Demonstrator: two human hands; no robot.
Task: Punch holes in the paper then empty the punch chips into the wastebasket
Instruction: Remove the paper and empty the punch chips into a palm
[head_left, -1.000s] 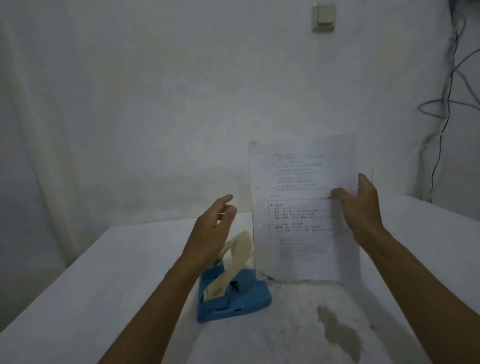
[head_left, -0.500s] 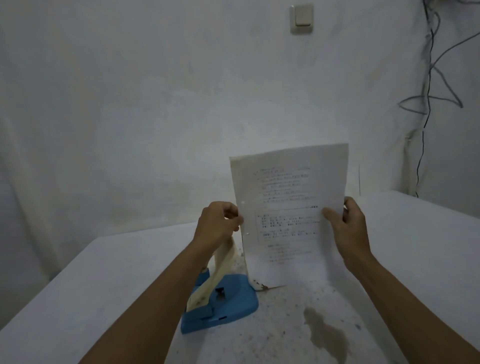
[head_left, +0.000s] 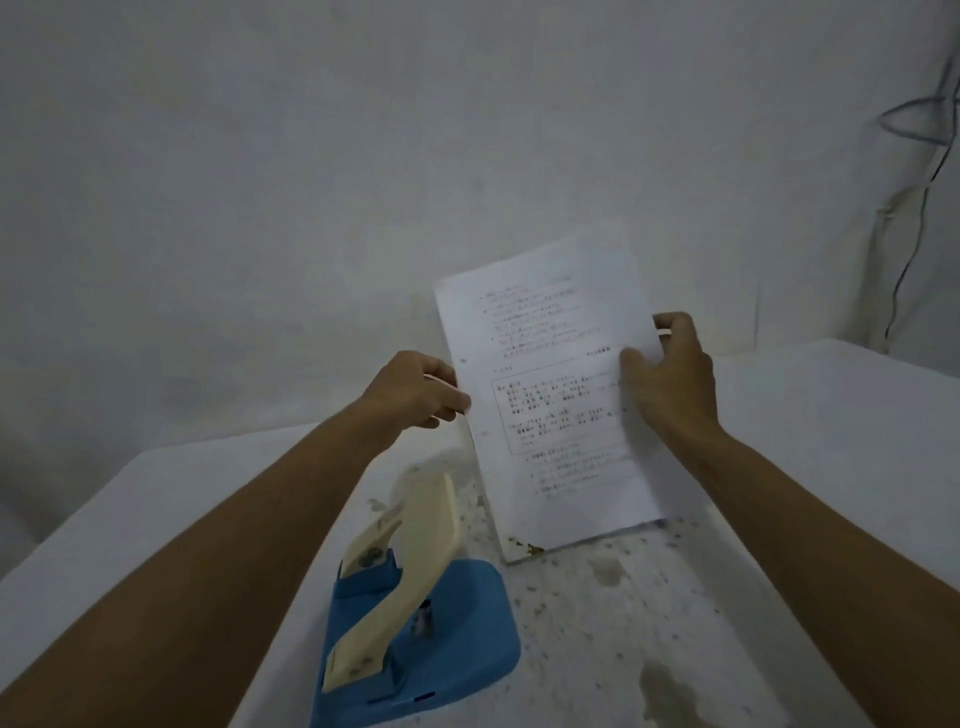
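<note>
I hold a printed sheet of paper (head_left: 550, 395) upright above the table, slightly tilted, its lower edge near the tabletop. Two small punched holes show along its left margin. My left hand (head_left: 415, 389) pinches the sheet's left edge. My right hand (head_left: 670, 374) grips its right edge, thumb on the front. A blue hole punch (head_left: 457, 649) with a cream lever raised stands on the table below my left forearm, left of the paper's bottom corner. No wastebasket is in view.
The white table (head_left: 831, 467) is speckled and stained near the punch, with a dark stain (head_left: 670, 691) at the front right. A white wall stands close behind. Cables (head_left: 914, 218) hang down the wall at the far right.
My left hand rose from above the punch lever and took hold of the paper's left edge. The paper tilted, and the view dropped closer to the punch.
</note>
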